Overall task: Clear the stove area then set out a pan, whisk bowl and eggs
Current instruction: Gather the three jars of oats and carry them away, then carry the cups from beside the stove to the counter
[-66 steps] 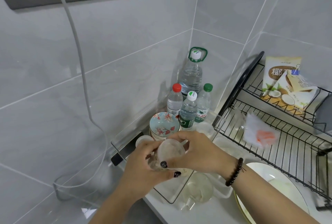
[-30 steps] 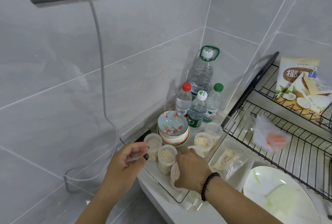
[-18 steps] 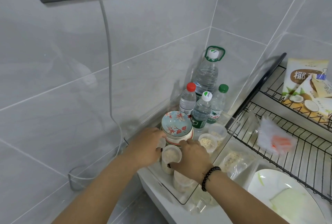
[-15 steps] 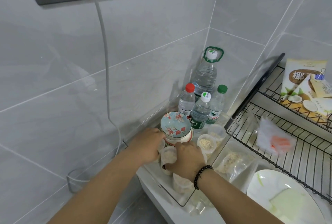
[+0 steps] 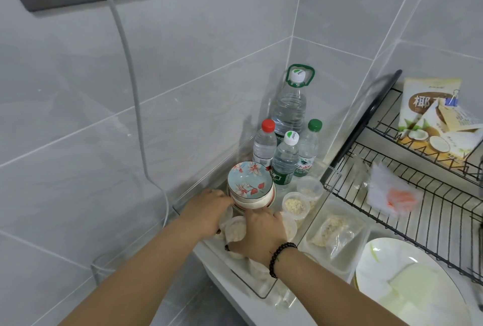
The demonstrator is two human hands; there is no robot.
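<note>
Cable (image 5: 136, 106): grey, hanging from the wall sockets down to the desk; well left of the work, clear of both hands.
Left hand (image 5: 206, 212): reached into the clear tray, fingers curled against the base of the bowl stack and over a small tub; exact grasp hidden, probably steadying the stack.
Clear tray (image 5: 264, 293): transparent bin on the desk corner; groups loose items, apparently to keep them off the stove side.
Bowl stack (image 5: 249, 187): floral bowl on top, nested for space; likely source of the whisk bowl, touched at the base by both hands.
Lidded tub (image 5: 235, 230): small, pale contents, between the two hands, tucked in front of the stack.
Right hand (image 5: 264, 234): clenched around the lidded tub, thumb at its lower side; beaded bracelet on the wrist.
Water bottles (image 5: 286, 158): four, upright, pushed into the wall corner.
Crumb tubs (image 5: 295, 204): open, just right of the stack.
Plate (image 5: 376, 255): white, on the desk below the rack.
Dish rack (image 5: 428, 210): black wire; holds packets.
Pan, eggs: not in view; setting-out not yet begun, by judgement.
</note>
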